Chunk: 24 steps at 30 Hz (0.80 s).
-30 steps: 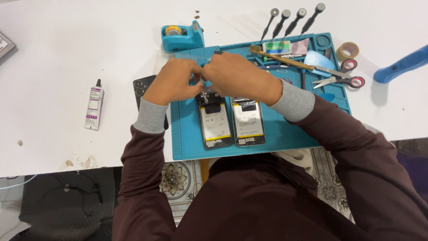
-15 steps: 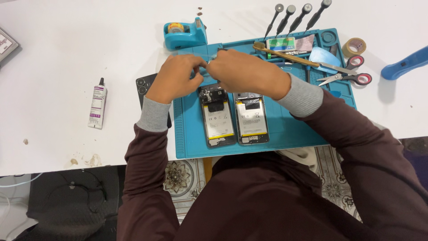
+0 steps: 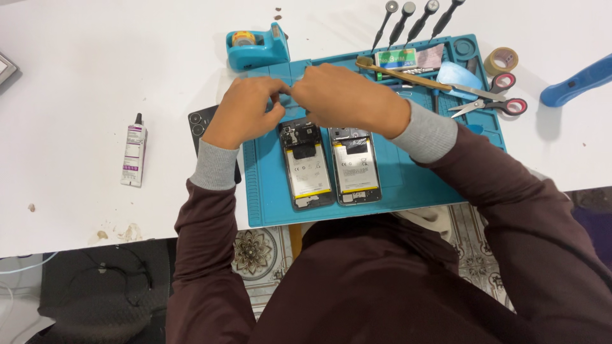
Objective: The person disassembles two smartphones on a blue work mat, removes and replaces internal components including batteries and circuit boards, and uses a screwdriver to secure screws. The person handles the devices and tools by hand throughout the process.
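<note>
Your white table [image 3: 95, 76] carries the blue work mat [image 3: 414, 185] at centre. On the mat's lower half lie two opened phones side by side, the left one [image 3: 307, 167] and the right one [image 3: 356, 164], backs off and batteries showing. A black back cover [image 3: 199, 122] peeks out at 9 o'clock of your left wrist. Your left hand [image 3: 245, 111] and right hand [image 3: 347, 99] meet just above the left phone's top edge, at 12 o'clock of it. Both sets of fingers curl inward, pinching something small and pale between them; what it is, I cannot tell. Keep your wrists low and steady over the mat, and work close above the phone. The tape dispenser [image 3: 258, 43] sits at 11 o'clock, the scissors [image 3: 491, 102] at 2 o'clock.
</note>
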Each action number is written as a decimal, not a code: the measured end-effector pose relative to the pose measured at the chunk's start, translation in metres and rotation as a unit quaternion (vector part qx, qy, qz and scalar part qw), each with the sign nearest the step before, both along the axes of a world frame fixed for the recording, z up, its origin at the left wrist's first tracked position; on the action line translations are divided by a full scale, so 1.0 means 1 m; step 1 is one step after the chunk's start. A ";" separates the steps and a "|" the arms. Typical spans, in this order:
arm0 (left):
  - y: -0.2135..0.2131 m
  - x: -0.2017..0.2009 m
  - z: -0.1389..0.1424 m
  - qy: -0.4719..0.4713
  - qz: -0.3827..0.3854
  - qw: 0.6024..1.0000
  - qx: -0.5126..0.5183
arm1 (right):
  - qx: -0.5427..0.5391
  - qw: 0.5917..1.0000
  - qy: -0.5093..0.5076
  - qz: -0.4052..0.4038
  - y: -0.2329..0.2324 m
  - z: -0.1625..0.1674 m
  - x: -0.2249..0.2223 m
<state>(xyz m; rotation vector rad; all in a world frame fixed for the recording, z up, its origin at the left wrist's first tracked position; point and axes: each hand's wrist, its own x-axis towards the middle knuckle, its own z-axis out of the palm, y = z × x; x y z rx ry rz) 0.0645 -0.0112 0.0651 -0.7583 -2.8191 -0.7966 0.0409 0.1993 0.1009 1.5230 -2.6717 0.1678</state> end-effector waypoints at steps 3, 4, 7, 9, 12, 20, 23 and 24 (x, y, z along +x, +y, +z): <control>0.000 0.002 0.000 -0.009 0.002 1.000 0.003 | 0.067 0.994 -0.029 -0.086 0.000 -0.005 0.001; 0.000 0.002 0.001 -0.010 0.003 1.000 0.004 | 0.042 0.998 -0.025 -0.051 0.000 -0.005 -0.001; 0.000 0.000 0.001 -0.004 -0.001 1.000 0.001 | -0.008 1.000 -0.003 0.015 0.002 -0.008 -0.003; 0.000 0.000 0.001 0.013 -0.010 1.000 -0.001 | -0.013 1.000 0.021 0.003 0.001 -0.010 -0.001; 0.000 0.002 0.001 0.040 -0.009 0.999 -0.029 | 0.030 0.995 -0.075 -0.058 -0.001 -0.011 -0.001; 0.008 0.005 0.009 0.020 0.006 0.999 -0.048 | -0.024 0.998 -0.054 -0.023 0.005 -0.008 0.000; 0.009 0.005 0.011 -0.014 0.015 0.999 -0.045 | -0.039 0.999 -0.009 0.006 0.006 -0.007 0.001; 0.009 0.004 0.010 0.001 0.010 0.999 -0.032 | -0.041 0.999 0.024 0.008 0.006 -0.007 0.001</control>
